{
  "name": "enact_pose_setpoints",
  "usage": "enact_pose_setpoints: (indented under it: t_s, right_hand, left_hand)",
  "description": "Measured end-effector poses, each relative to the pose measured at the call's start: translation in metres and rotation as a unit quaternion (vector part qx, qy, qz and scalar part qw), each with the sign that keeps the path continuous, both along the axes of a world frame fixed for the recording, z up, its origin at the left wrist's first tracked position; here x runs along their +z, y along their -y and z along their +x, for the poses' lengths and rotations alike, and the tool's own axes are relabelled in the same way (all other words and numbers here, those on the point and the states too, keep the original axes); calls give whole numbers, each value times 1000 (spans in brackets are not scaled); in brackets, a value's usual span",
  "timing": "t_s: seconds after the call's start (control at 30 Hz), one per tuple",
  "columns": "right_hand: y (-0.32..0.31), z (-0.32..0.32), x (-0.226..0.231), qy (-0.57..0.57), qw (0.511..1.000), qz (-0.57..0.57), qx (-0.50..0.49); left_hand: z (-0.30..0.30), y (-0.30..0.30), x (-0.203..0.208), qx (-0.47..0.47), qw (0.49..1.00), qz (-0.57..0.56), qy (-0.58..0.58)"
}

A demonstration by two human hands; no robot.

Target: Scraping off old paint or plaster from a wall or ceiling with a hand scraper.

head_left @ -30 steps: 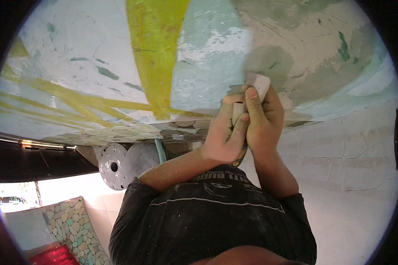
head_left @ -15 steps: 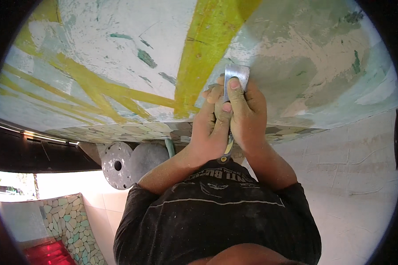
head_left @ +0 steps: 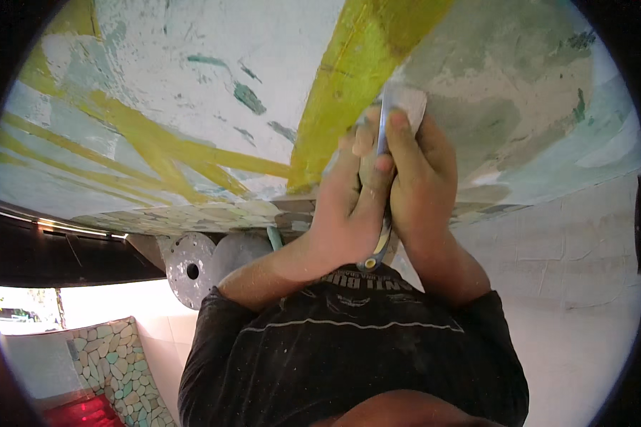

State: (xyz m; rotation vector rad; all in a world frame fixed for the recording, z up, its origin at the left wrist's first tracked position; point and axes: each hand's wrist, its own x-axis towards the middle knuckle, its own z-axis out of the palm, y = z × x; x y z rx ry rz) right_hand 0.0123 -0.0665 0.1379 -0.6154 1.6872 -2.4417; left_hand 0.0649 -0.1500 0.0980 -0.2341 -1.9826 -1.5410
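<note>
Both hands are together at the painted surface [head_left: 263, 43], which has white, pale green and yellow patches. Between them is a scraper [head_left: 410, 101] with a flat metal blade pointing away from me. The butt of its dark and yellowish handle shows below my wrists. My right hand [head_left: 424, 185] is closed round it, its thumb pressed along the blade. My left hand [head_left: 352, 203] wraps the scraper from the left, fingers curled beside the blade. The palms hide most of the handle. The blade lies over the border of a yellow stripe and a grey-green area; contact is unclear.
A band of flat pebble stones [head_left: 221, 215] edges the painted surface on my side. Two grey round discs, one with a centre hole [head_left: 191, 271], stand left of my arm. Pebble-faced masonry [head_left: 117, 366] and a red item [head_left: 85, 413] are lower left. A pale surface [head_left: 548, 285] spans the right.
Both hands and the scraper have shifted a little to the right. The blade has turned, so its edge shows more and its face leans right. The grip is the same.
</note>
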Motion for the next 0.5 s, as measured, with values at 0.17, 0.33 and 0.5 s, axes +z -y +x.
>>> enact_pose_setpoints:
  t_s: [0.17,0.33,0.5]
  right_hand:
    - [2,-3,-25,-11,999,27,-30]
    - [7,-4,5,-26,999,22,-22]
    - [2,2,-28,8,999,42,-25]
  left_hand:
    - [1,-5,-20,23,1000,5,14]
    - [-3,1,8,-31,996,87,6]
    - [-1,-4,-16,21,1000,19,6]
